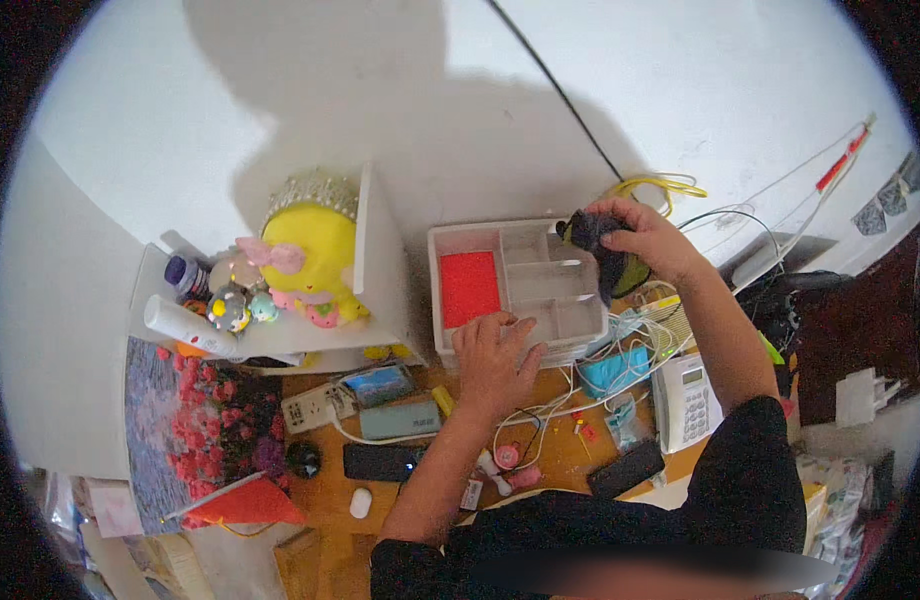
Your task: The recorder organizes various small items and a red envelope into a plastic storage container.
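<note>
A white divided organizer box [515, 248] stands against the wall, with a flat red piece [470, 288] lying in its left compartment. My left hand [495, 362] rests at the box's front edge, fingers spread and nothing visible held. At the box's right end, my right hand [648, 238] grips a dark, soft-looking bundle [592, 238] from above, thumb and fingers closed round it. A yellow-green part shows below that hand; what exactly the bundle is I cannot make out.
Left of the box, a white shelf holds a yellow plush toy [310, 245] and a white bottle [187, 325]. White cables [570, 400] tangle in front, near a desk phone [688, 405]. Phones, a power strip [315, 407] and a white mouse [361, 503] lie on the wooden desk.
</note>
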`<act>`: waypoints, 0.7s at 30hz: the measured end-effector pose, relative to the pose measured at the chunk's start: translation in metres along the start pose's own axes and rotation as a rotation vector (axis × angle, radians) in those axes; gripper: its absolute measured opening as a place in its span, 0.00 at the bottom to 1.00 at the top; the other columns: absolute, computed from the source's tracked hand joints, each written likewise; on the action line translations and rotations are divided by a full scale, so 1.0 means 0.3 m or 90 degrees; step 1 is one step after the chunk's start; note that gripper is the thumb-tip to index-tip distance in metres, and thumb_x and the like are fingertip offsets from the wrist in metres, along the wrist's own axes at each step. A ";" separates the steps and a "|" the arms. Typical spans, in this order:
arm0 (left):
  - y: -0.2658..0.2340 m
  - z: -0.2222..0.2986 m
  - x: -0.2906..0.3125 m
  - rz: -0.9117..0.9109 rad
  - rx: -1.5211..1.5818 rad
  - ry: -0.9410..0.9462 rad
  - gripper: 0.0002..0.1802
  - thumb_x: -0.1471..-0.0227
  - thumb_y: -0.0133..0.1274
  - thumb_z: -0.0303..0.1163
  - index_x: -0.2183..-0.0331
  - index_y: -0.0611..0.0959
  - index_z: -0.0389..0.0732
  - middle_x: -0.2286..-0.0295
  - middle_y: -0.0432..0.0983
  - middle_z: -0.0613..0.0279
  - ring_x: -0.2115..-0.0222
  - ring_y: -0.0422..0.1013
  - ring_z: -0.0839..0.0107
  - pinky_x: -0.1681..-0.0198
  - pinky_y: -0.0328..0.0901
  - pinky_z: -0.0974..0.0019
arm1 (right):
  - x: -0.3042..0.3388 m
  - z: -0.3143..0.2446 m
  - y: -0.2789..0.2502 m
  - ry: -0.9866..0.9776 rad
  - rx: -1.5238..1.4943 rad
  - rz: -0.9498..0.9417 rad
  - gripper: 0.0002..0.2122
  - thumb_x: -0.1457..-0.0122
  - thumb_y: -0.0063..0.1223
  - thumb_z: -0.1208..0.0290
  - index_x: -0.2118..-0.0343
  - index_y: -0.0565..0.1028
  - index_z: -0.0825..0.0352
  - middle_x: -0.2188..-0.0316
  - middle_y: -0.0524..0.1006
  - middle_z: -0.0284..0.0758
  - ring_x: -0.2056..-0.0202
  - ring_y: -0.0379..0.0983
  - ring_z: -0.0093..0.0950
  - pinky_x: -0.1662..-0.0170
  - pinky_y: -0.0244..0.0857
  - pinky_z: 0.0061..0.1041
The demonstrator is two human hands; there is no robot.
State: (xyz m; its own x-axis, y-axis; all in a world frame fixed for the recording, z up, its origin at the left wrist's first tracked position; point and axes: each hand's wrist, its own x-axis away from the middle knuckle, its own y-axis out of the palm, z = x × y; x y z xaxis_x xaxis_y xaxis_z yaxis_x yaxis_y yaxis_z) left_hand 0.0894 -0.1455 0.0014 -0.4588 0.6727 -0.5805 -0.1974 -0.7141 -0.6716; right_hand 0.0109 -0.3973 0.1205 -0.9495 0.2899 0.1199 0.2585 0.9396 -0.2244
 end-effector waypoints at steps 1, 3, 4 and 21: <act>-0.013 0.034 -0.025 0.015 0.022 0.007 0.20 0.60 0.62 0.38 0.61 0.81 0.48 0.63 0.71 0.58 0.61 0.67 0.57 0.56 0.57 0.53 | 0.025 0.016 -0.003 -0.008 -0.015 0.026 0.22 0.50 0.54 0.76 0.50 0.69 0.68 0.58 0.75 0.32 0.57 0.71 0.22 0.49 0.64 0.23; -0.017 0.084 -0.063 0.025 0.049 0.020 0.22 0.61 0.63 0.38 0.59 0.80 0.47 0.62 0.70 0.57 0.60 0.66 0.56 0.55 0.58 0.53 | 0.071 0.025 -0.015 -0.011 -0.035 0.063 0.21 0.48 0.56 0.73 0.49 0.69 0.68 0.59 0.75 0.32 0.58 0.71 0.22 0.51 0.65 0.23; -0.013 0.104 -0.080 0.010 0.115 0.013 0.22 0.60 0.62 0.37 0.59 0.80 0.45 0.61 0.70 0.56 0.59 0.66 0.56 0.56 0.58 0.52 | 0.096 0.019 -0.014 -0.010 -0.037 0.072 0.21 0.48 0.56 0.73 0.49 0.69 0.68 0.59 0.75 0.32 0.58 0.71 0.22 0.51 0.65 0.23; 0.033 0.265 0.054 -0.266 0.864 -0.519 0.12 0.40 0.48 0.35 0.61 0.78 0.37 0.71 0.75 0.68 0.71 0.68 0.82 0.64 0.65 0.74 | 0.538 0.185 0.144 -0.084 -0.515 0.241 0.29 0.49 0.60 0.71 0.43 0.63 0.67 0.54 0.73 0.38 0.56 0.73 0.30 0.50 0.68 0.30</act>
State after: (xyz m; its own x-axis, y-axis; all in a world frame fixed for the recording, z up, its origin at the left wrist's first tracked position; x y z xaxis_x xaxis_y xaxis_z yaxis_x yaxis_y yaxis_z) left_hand 0.0111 -0.1572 0.0220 -0.4034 0.8919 0.2043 -0.7878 -0.4521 0.4182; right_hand -0.1412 -0.3200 0.0766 -0.7748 0.6299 0.0537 0.5571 0.6401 0.5290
